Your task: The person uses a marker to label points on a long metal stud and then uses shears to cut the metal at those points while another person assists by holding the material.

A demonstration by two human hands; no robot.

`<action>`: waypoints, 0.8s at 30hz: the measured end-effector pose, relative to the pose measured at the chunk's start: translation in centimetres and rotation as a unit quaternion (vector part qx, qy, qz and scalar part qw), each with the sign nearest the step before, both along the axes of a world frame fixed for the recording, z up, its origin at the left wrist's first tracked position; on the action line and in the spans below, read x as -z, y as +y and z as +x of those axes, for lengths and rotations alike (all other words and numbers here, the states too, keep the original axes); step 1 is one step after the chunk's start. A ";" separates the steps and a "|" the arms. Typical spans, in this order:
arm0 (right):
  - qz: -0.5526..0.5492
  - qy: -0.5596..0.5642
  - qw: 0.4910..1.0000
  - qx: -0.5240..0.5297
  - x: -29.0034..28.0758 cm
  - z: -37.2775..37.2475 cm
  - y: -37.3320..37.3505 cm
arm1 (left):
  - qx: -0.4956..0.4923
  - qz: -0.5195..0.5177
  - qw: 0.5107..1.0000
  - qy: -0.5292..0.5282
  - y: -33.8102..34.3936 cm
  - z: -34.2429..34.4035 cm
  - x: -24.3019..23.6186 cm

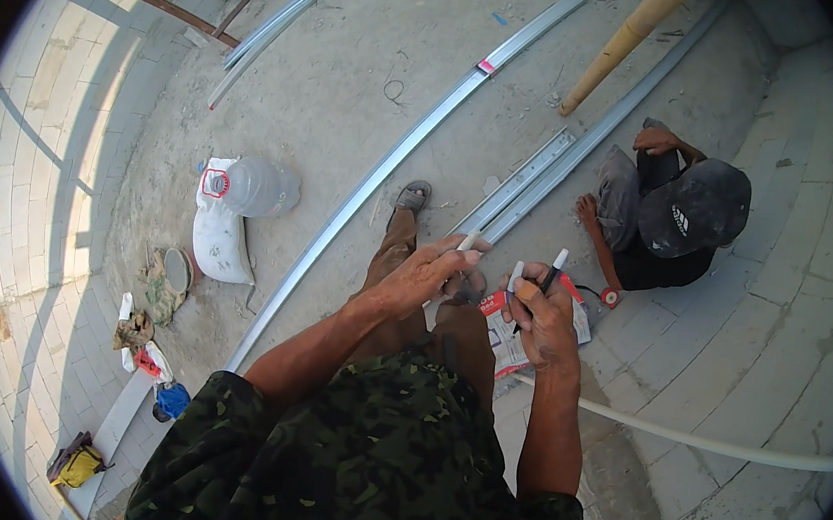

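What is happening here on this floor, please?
A person in a camouflage shirt stands on a concrete floor. The right hand holds two markers above a red and white package; the left hand holds another white marker. Long metal rails lie on the floor. A second person in a dark cap crouches beside the rails.
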State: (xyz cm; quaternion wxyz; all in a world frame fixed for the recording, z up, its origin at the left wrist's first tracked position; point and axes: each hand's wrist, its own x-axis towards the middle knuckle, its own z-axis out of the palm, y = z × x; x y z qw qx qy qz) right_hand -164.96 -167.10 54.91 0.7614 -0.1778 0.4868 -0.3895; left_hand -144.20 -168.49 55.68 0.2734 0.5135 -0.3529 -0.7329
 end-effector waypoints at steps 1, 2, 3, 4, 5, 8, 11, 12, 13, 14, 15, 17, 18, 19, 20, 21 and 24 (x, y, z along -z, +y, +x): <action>-0.002 0.002 1.000 0.006 0.1 0.5 -0.8 | -0.005 0.021 1.000 0.022 -0.9 0.6 0.2; -0.010 0.038 0.999 0.003 0.3 1.4 -1.6 | -0.010 0.046 0.998 0.043 -1.9 1.4 0.4; -0.016 0.075 0.997 0.000 0.5 2.3 -2.4 | -0.004 0.047 0.998 0.043 -3.1 2.0 0.5; -0.015 0.076 0.997 0.007 0.5 3.2 -3.4 | -0.003 0.010 1.000 0.007 -4.4 2.6 0.4; -0.031 0.114 0.993 -0.020 0.4 4.1 -4.3 | -0.006 -0.023 0.999 -0.028 -5.5 3.0 0.3; -0.091 0.221 0.967 -0.093 0.8 7.0 -6.9 | 0.072 -0.137 0.986 -0.052 -10.0 4.9 0.2; -0.162 0.285 0.936 -0.127 0.7 10.5 -10.3 | 0.136 -0.212 0.965 -0.075 -14.0 7.3 1.1; -0.186 0.284 0.933 -0.116 0.6 11.6 -11.4 | 0.173 -0.200 0.961 -0.077 -15.1 7.9 1.3; -0.184 0.286 0.933 -0.113 0.7 12.6 -12.3 | 0.177 -0.200 0.961 -0.074 -16.1 8.6 1.5; -0.197 0.302 0.926 -0.108 0.7 13.6 -13.3 | 0.174 -0.170 0.968 -0.068 -17.2 9.4 1.6; -0.210 0.318 0.919 -0.103 0.7 14.6 -14.3 | 0.171 -0.139 0.973 -0.061 -18.1 10.2 1.6; -0.205 0.337 0.913 -0.104 1.3 16.1 -15.8 | 0.147 -0.109 0.983 -0.033 -19.4 11.5 1.8; -0.201 0.354 0.907 -0.107 1.4 16.7 -16.5 | 0.121 -0.078 0.990 -0.006 -19.9 12.1 1.8; -0.186 0.386 0.895 -0.125 1.5 17.2 -17.3 | 0.125 -0.079 0.989 -0.001 -20.4 12.6 1.6; -0.186 0.391 0.893 -0.122 1.7 17.8 -18.1 | 0.095 -0.128 0.987 0.021 -21.0 13.2 1.0; -0.241 0.434 0.860 -0.117 2.5 18.1 -18.5 | 0.067 -0.174 0.981 0.045 -21.5 13.4 0.6; -0.323 0.521 0.779 -0.132 5.4 18.0 -19.3 | 0.084 -0.241 0.967 0.007 -23.2 13.6 -1.0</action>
